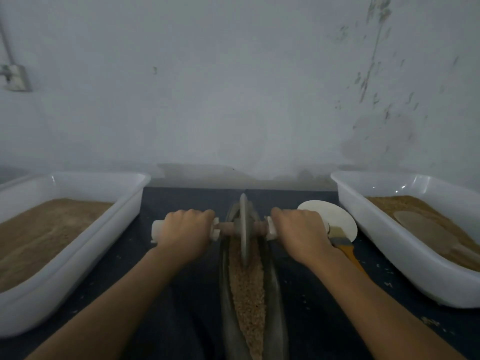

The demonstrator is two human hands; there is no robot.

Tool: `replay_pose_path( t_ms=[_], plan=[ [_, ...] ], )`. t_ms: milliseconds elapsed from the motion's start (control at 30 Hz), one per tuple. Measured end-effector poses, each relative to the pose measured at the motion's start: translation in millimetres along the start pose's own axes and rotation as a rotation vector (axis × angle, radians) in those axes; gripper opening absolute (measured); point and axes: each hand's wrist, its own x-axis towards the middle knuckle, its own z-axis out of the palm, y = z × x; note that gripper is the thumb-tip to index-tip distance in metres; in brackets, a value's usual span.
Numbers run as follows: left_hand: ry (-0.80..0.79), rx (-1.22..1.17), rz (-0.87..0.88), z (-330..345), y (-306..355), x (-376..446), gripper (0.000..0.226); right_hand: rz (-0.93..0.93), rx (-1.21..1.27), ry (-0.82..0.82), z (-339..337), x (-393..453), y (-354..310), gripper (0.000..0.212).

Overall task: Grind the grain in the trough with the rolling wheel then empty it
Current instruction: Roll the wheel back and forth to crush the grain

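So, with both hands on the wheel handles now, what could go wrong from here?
1. The grain lies heaped near the rims of the narrow trough; a hard push of the wheel may spill it onto the dark cloth.
2. The right hand works close to the brush and white disc and might knock them.

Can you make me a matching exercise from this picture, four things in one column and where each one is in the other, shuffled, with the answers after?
Things:
1. rolling wheel
2. brush
3. left tub
4. flat scoop

Places:
A. lying on the grain in the right tub
B. standing in the trough
C. beside the left hand
D. partly under the right hand

Pairs: 1-B, 2-D, 3-C, 4-A
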Motion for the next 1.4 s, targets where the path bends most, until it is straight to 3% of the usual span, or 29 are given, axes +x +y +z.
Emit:
replay_pose_path(
  t_ms=[167, 233, 300, 400, 433, 533, 700, 867, 967, 1033, 1100, 1167, 1267, 1400],
  plan=[
    [-0.077, -0.049, 0.003, -18.8, 9.6, -45.2, 0.027, -0.055, 0.029, -0.059, -29.8, -48.9, -9.4, 0.030],
    [-0.107, -0.081, 0.032, -30.1, 10.4, -73.9, 0.030, -0.130, 0.052, 0.034, -46.0, -79.1, -13.0, 0.044],
    [-0.011, -0.039, 0.121, -41.0, 11.5, -93.1, 0.044, -0.153, 0.071, 0.133, -57.1, -97.5, -13.5, 0.052],
    [0.039, 0.031, 0.167, -44.2, 12.5, -91.5, 0.050, -0.101, 0.118, 0.013, -50.7, -96.2, -10.7, 0.057],
    [0.022, 0.048, 0.138, -39.7, 13.7, -83.4, 0.043, -0.102, 0.116, -0.070, -40.9, -89.7, -8.4, 0.055],
    [0.026, 0.072, 0.087, -24.8, 12.8, -38.2, 0.031, -0.015, 0.071, -0.093, -11.2, -56.3, -0.6, 0.022],
    [0.003, 0.028, -0.003, 2.6, 2.3, 8.3, 0.025, 0.045, -0.017, 0.008, -4.8, 1.1, -3.4, 0.017],
    [-0.088, -0.101, -0.024, -12.8, 6.0, -42.2, 0.025, -0.071, -0.062, -0.013, -33.7, -32.1, -15.0, 0.024],
    [-0.144, -0.126, 0.081, -41.2, 10.0, -88.7, 0.034, -0.156, 0.020, 0.255, -52.9, -82.2, -20.5, 0.017],
    [-0.006, -0.131, 0.212, -56.5, 10.0, -109.9, 0.049, -0.182, 0.060, 0.358, -55.5, -102.6, -16.7, 0.020],
    [0.025, -0.128, 0.240, -64.9, 10.5, -109.0, 0.053, -0.154, 0.071, 0.278, -51.6, -104.9, -11.2, 0.040],
    [-0.013, -0.034, 0.179, -53.9, 13.9, -93.5, 0.041, -0.129, 0.081, 0.162, -38.2, -92.7, -7.9, 0.047],
    [0.001, 0.051, 0.041, -25.7, 13.3, -51.0, 0.027, -0.075, -0.029, 0.072, -11.2, -52.9, -3.5, 0.036],
    [0.026, 0.025, -0.006, -5.2, 7.3, -5.0, 0.024, 0.010, -0.040, 0.091, 8.5, -0.1, 2.7, 0.023]
  ],
)
